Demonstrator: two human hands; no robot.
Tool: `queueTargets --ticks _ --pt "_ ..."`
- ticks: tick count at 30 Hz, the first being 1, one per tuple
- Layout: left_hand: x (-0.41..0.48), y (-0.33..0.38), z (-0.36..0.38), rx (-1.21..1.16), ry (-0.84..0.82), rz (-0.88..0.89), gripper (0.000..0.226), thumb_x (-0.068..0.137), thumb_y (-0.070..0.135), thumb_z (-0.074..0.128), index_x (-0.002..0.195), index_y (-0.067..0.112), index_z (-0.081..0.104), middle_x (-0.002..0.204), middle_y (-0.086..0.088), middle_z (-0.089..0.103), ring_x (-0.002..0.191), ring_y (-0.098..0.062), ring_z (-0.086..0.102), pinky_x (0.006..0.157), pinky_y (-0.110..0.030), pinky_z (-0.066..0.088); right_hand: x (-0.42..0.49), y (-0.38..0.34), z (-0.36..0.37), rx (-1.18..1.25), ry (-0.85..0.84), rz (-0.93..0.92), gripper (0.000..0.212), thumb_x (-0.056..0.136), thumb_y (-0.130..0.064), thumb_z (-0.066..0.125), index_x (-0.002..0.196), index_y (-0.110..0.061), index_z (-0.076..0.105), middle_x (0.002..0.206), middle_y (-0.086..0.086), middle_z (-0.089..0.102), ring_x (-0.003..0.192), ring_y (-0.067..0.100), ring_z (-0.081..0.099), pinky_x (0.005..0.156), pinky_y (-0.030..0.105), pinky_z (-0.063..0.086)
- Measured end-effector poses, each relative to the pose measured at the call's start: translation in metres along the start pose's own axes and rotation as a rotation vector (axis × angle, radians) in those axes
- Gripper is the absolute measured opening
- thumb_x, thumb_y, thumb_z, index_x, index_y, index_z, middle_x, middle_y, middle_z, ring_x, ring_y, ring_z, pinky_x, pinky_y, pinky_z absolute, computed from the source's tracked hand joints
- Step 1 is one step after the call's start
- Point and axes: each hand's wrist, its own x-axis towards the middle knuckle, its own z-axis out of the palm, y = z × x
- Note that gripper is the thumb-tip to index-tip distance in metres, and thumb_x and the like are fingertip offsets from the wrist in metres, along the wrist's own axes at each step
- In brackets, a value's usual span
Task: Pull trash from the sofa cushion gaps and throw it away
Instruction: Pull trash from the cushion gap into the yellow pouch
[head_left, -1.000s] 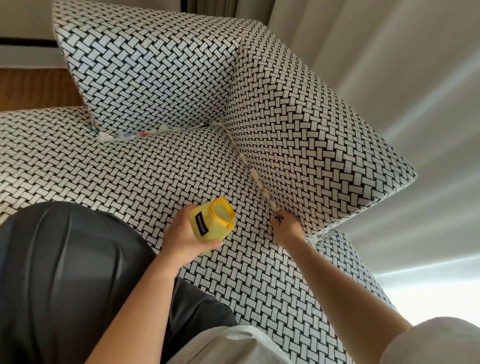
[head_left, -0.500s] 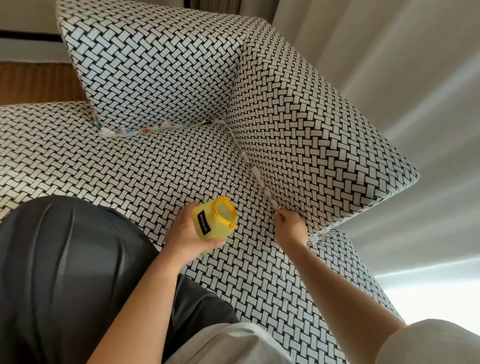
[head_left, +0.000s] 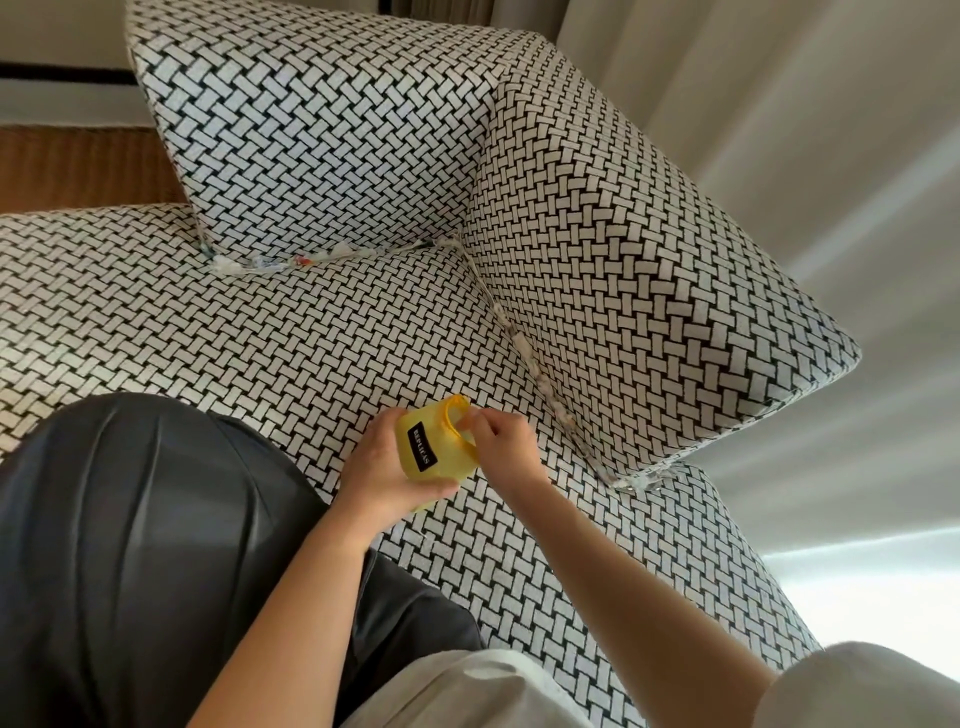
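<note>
My left hand (head_left: 384, 467) grips a small yellow container (head_left: 434, 452) with a black label, held just above the woven black-and-white seat cushion (head_left: 260, 332). My right hand (head_left: 501, 447) is at the container's open mouth with pinched fingertips; what they hold is too small to make out. Trash scraps (head_left: 540, 374) line the gap between the seat and the right back cushion (head_left: 649, 270). More crumpled wrappers (head_left: 270, 262) sit in the gap under the left back cushion (head_left: 322, 130). A clear scrap (head_left: 636, 480) pokes out at the near end of the right gap.
My dark-trousered knee (head_left: 130, 545) fills the lower left. Pale curtains (head_left: 831, 130) hang to the right of the sofa. A brown woven floor (head_left: 78, 161) shows beyond the sofa at the upper left.
My right hand left the gap by the right cushion and came over to the mouth of the yellow container. The left hand and container stayed about where they were.
</note>
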Motion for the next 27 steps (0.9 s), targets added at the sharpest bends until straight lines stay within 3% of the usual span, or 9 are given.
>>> queueTargets --ticks 2,6,11,14,17,19,23,25,27 --pt "0.001 0.001 0.001 -0.02 0.007 -0.008 0.1 0.052 0.035 0.088 0.134 0.018 0.032 0.113 0.006 0.043 0.107 -0.015 0.046 0.092 -0.041 0.046 -0.008 0.009 -0.001 0.079 0.043 0.017 0.034 0.095 -0.019 0.039 0.073 -0.004 0.059 0.062 0.002 0.044 0.051 0.01 0.036 0.047 0.019 0.03" --pt "0.0 0.005 0.003 -0.008 -0.027 0.028 0.096 0.053 0.032 0.088 0.13 0.023 0.031 0.114 0.007 0.044 0.108 -0.016 0.046 0.087 -0.039 0.048 -0.027 0.018 -0.003 0.316 -0.14 0.156 0.035 0.1 -0.025 0.031 0.079 -0.009 0.055 0.064 0.002 0.049 0.057 0.013 0.048 0.051 0.025 0.046" --pt "-0.011 0.015 0.009 0.173 -0.015 0.267 0.108 0.052 0.046 0.085 0.138 0.021 0.025 0.13 0.007 0.039 0.114 -0.004 0.035 0.096 -0.028 0.038 -0.042 0.014 -0.012 0.281 -0.094 -0.117 0.039 0.099 -0.018 0.035 0.063 -0.008 0.043 0.057 -0.001 0.037 0.054 0.01 0.034 0.055 0.027 0.033" --pt "-0.018 0.022 0.013 0.14 -0.02 0.321 0.118 0.051 0.046 0.086 0.144 0.026 0.015 0.132 0.011 0.033 0.117 0.001 0.027 0.1 -0.023 0.03 -0.055 0.015 -0.019 0.252 -0.167 -0.196 0.038 0.099 -0.018 0.038 0.074 0.006 0.052 0.066 0.005 0.046 0.062 0.012 0.042 0.059 0.025 0.037" --pt "-0.02 0.022 0.012 0.147 -0.022 0.301 0.122 0.051 0.047 0.086 0.145 0.026 0.012 0.128 0.007 0.036 0.115 -0.003 0.029 0.1 -0.027 0.032 -0.06 0.025 -0.026 0.285 -0.141 -0.207 0.024 0.098 -0.014 0.037 0.086 -0.01 0.058 0.073 0.005 0.053 0.067 0.014 0.051 0.061 0.026 0.044" --pt "-0.019 0.022 0.011 0.148 -0.04 0.282 0.122 0.05 0.046 0.086 0.145 0.029 0.011 0.124 0.01 0.034 0.117 -0.006 0.029 0.102 -0.036 0.034 -0.054 0.039 -0.036 0.28 -0.008 -0.119 0.017 0.097 -0.012 0.04 0.098 -0.014 0.057 0.077 0.004 0.056 0.065 0.013 0.055 0.055 0.018 0.046" --pt "-0.02 0.022 0.01 0.174 -0.041 0.244 0.117 0.052 0.044 0.085 0.144 0.029 0.015 0.134 0.005 0.034 0.124 -0.011 0.031 0.101 -0.039 0.035 -0.026 0.082 -0.067 -0.221 0.3 -0.035 0.016 0.092 -0.011 0.051 0.104 -0.006 0.059 0.08 0.003 0.065 0.045 0.008 0.048 0.037 0.012 0.037" --pt "-0.019 0.021 0.01 0.17 -0.033 0.221 0.115 0.052 0.045 0.085 0.143 0.028 0.017 0.138 0.004 0.032 0.128 -0.013 0.033 0.102 -0.041 0.037 -0.016 0.091 -0.074 -0.412 0.266 0.008 0.018 0.093 -0.013 0.051 0.107 -0.007 0.059 0.068 0.002 0.06 0.044 0.006 0.044 0.039 0.013 0.034" --pt "-0.018 0.02 0.01 0.168 -0.038 0.2 0.113 0.052 0.045 0.085 0.142 0.028 0.019 0.141 0.004 0.031 0.13 -0.014 0.032 0.102 -0.044 0.038 -0.01 0.091 -0.075 -0.574 0.226 0.056 0.02 0.095 -0.016 0.047 0.108 -0.009 0.059 0.073 0.003 0.062 0.053 0.01 0.052 0.049 0.019 0.045"
